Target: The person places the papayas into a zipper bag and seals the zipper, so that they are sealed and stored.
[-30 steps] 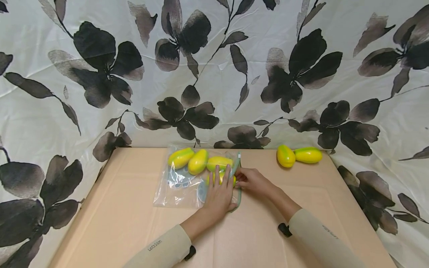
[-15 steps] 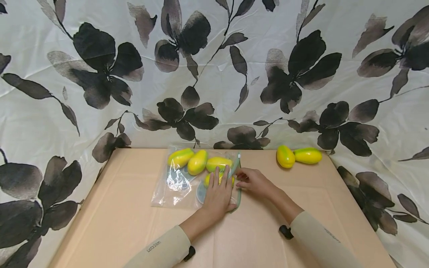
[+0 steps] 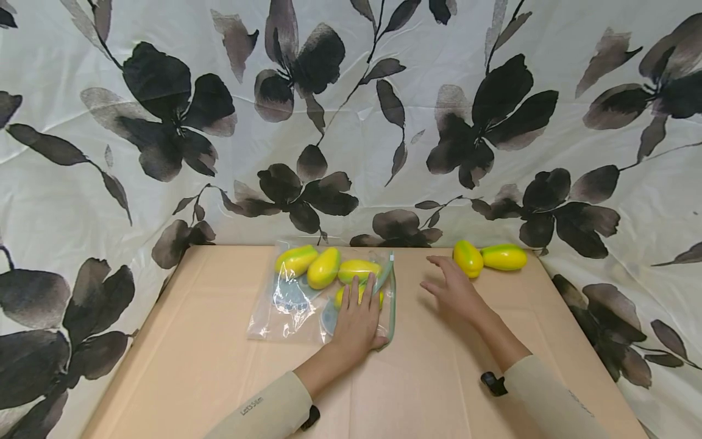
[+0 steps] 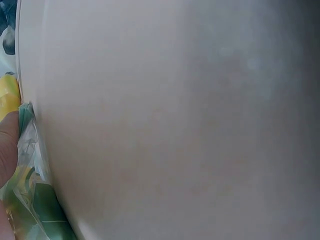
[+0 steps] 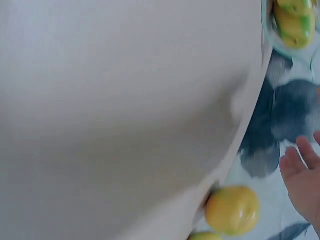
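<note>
A clear zip bag (image 3: pixel 307 328) with a green-edged opening on its right lies on the table. Several yellow-green, mango-like fruits (image 3: pixel 323 268) are in it. My left hand (image 3: pixel 356 326) rests flat on the bag's right part, fingers straight over the lowest fruit, which they partly cover. In the left wrist view, my thumb (image 4: pixel 7 150) is beside the bag's green edge (image 4: pixel 52 215). To the right, my right hand (image 3: pixel 460 296) holds nothing, its fingers parted. Just beyond it lie two loose fruits, one upright-lying fruit (image 3: pixel 467 258) and one sideways fruit (image 3: pixel 504 257).
A light tan tabletop (image 3: pixel 219 378) extends under both arms. Behind it and at both sides hangs a white cloth (image 3: pixel 384 177) with dark flowers. Blue-grey round prints (image 3: pixel 293 296) show on the bag. Dark wrist cameras (image 3: pixel 493 384) sit under the sleeves.
My right hand has left the bag's opening edge and moved right, close to the two loose fruits, its fingers spreading. The left hand has stayed on the bag.
</note>
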A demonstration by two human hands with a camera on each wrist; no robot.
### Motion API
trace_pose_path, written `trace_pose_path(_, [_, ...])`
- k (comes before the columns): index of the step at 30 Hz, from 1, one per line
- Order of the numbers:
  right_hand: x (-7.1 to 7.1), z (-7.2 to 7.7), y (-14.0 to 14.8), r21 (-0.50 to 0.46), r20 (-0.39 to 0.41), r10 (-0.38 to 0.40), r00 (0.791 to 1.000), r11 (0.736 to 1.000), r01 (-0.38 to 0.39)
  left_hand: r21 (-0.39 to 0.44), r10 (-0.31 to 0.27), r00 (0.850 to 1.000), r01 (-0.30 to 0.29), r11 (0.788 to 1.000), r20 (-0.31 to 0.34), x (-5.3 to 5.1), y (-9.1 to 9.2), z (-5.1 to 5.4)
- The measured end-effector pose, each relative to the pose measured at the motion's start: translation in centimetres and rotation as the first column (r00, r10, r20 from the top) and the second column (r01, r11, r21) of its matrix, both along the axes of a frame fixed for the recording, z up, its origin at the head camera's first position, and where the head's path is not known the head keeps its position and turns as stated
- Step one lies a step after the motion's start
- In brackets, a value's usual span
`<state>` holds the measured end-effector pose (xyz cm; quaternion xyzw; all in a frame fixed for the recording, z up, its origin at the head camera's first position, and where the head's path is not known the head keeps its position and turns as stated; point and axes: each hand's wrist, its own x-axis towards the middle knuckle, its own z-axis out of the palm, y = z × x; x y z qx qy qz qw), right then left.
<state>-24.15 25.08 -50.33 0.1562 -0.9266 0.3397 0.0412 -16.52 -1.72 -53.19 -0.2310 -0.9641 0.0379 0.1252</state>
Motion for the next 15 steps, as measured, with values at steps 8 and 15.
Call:
trace_pose_path(8, [-1.7, 1.4, 3.8, 0.03, -0.121, -0.171, 0.978, 0.984, 0.176, 0.006, 0.01, 1.0, -0.011, 1.0, 0.018, 0.0, 0.0, -0.1])
trace_pose_path(15, [-3.3, 1.6, 6.0, 0.062, -0.057, -0.225, 0.973, 0.972, 0.229, 0.021, 0.016, 0.999, -0.016, 1.0, 0.03, -0.1, 0.1, -0.1])
